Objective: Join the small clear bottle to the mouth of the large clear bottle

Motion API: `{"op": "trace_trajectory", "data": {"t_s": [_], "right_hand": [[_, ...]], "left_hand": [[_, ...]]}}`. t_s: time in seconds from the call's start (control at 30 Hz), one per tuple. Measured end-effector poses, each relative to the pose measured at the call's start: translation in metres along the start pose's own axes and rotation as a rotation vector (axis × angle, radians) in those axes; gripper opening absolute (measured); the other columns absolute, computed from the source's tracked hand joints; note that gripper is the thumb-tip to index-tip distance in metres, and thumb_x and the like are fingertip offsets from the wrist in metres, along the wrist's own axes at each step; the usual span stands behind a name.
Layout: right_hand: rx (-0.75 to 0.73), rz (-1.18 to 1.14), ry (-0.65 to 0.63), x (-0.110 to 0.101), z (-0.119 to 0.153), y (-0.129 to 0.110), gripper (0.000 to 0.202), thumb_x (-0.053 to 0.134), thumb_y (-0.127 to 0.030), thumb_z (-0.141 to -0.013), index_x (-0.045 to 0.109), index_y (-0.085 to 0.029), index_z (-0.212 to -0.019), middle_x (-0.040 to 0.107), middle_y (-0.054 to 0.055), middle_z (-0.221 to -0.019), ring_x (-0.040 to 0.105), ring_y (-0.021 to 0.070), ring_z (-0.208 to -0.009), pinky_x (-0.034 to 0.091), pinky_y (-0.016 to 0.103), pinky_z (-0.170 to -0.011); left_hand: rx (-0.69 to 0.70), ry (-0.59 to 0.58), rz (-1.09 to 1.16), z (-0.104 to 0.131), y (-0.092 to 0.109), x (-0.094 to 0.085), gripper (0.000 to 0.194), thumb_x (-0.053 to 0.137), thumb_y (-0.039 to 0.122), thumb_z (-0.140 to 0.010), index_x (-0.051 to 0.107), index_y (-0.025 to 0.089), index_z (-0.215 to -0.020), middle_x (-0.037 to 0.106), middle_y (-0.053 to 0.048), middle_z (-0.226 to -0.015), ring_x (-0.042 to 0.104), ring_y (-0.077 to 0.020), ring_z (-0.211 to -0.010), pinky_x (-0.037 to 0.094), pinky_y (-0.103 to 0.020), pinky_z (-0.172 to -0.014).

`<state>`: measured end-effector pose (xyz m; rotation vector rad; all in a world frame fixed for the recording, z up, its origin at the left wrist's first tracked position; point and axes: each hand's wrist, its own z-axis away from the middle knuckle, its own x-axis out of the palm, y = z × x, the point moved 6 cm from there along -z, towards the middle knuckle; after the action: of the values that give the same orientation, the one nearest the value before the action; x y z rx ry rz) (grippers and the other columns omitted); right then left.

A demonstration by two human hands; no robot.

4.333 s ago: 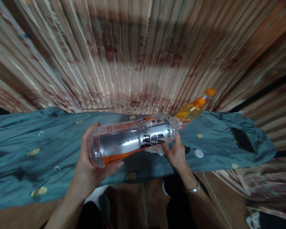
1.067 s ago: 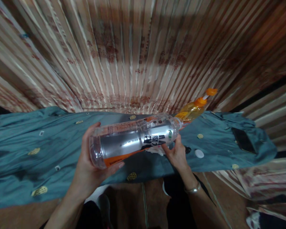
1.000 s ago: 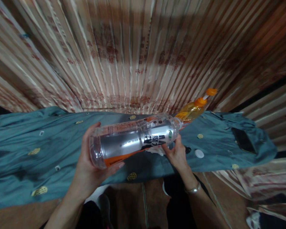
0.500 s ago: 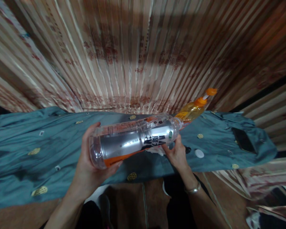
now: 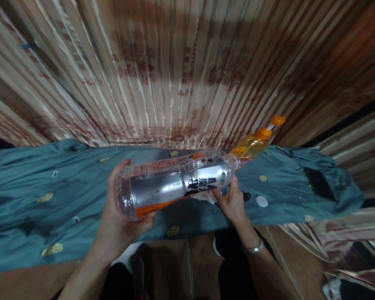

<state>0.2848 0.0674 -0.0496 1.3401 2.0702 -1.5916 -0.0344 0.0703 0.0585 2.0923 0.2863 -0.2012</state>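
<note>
Holding the clear bottle [image 5: 175,185] nearly level just below the dial's centre, in a left hand [image 5: 116,223] wrapped round its base and a right hand [image 5: 233,204] gripping its shoulder (presumably for balance), with an amber bottle [image 5: 252,146] at two o'clock.

Black phone [image 5: 320,184] on teal cloth [image 5: 78,179], pleated curtain [image 5: 165,91] behind

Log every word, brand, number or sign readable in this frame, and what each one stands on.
"魔": appears to read so, in black on the silver label of the clear bottle; the black lettering around it is unclear.
Green mark and fine print on that label: too small to read.
Curtain: red printed characters, too blurred to read.
Yellow bottle: markings partly hidden, unreadable.
</note>
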Motion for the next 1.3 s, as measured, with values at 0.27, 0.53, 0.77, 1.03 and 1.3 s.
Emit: {"op": "trace_trajectory", "data": {"t_s": [0.27, 0.53, 0.77, 1.03, 1.3], "right_hand": [[0.009, -0.015, -0.001, -0.0007, 0.0001, -0.0015, 0.059, 0.064, -0.051, -0.085, 0.053, -0.015, -0.131, 0.076, 0.011, -0.096, 0.074, 0.0296, -0.080, 0.059, 0.040, -0.069], [0.030, -0.020, -0.027, -0.0005, 0.0001, -0.0014, 0.059, 0.065, -0.050, -0.086, 0.052, -0.017, -0.133, 0.076, 0.009, -0.092, 0.073, 0.0286, -0.076, 0.058, 0.039, -0.067], [0.022, -0.004, -0.012, 0.0002, 0.0007, -0.0003, 0.059, 0.065, -0.051, -0.086, 0.052, -0.017, -0.132, 0.076, 0.010, -0.094, 0.073, 0.0291, -0.078, 0.059, 0.039, -0.069], [0.023, -0.013, -0.025, 0.0002, 0.0013, -0.0013, 0.056, 0.063, -0.054, -0.087, 0.052, -0.018, -0.130, 0.077, 0.010, -0.095, 0.074, 0.0290, -0.081, 0.060, 0.040, -0.074], [0.036, -0.035, -0.026, 0.0004, 0.0010, -0.0012, 0.056, 0.065, -0.052, -0.087, 0.052, -0.018, -0.130, 0.077, 0.013, -0.102, 0.076, 0.0311, -0.088, 0.060, 0.043, -0.078]], "left_hand": [[-0.081, 0.044, 0.073, 0.0000, -0.0019, -0.0003, 0.103, 0.096, 0.028, -0.056, 0.050, 0.029, -0.148, 0.073, -0.007, -0.119, 0.076, -0.0282, -0.095, 0.066, -0.037, -0.077], [-0.003, 0.040, 0.049, -0.0018, 0.0023, -0.0014, 0.101, 0.098, 0.029, -0.059, 0.049, 0.024, -0.148, 0.072, -0.007, -0.117, 0.074, -0.0238, -0.096, 0.064, -0.033, -0.078], [0.023, 0.024, 0.007, -0.0013, 0.0019, -0.0024, 0.106, 0.097, 0.031, -0.061, 0.045, 0.026, -0.154, 0.072, -0.007, -0.115, 0.075, -0.0255, -0.094, 0.064, -0.035, -0.076], [0.060, 0.016, -0.015, -0.0005, 0.0022, -0.0030, 0.105, 0.094, 0.024, -0.065, 0.042, 0.024, -0.157, 0.072, -0.008, -0.116, 0.074, -0.0238, -0.093, 0.063, -0.033, -0.075], [0.026, 0.018, -0.029, -0.0022, 0.0009, -0.0037, 0.104, 0.096, 0.030, -0.063, 0.045, 0.026, -0.153, 0.071, -0.006, -0.114, 0.073, -0.0248, -0.093, 0.063, -0.035, -0.078]]}}
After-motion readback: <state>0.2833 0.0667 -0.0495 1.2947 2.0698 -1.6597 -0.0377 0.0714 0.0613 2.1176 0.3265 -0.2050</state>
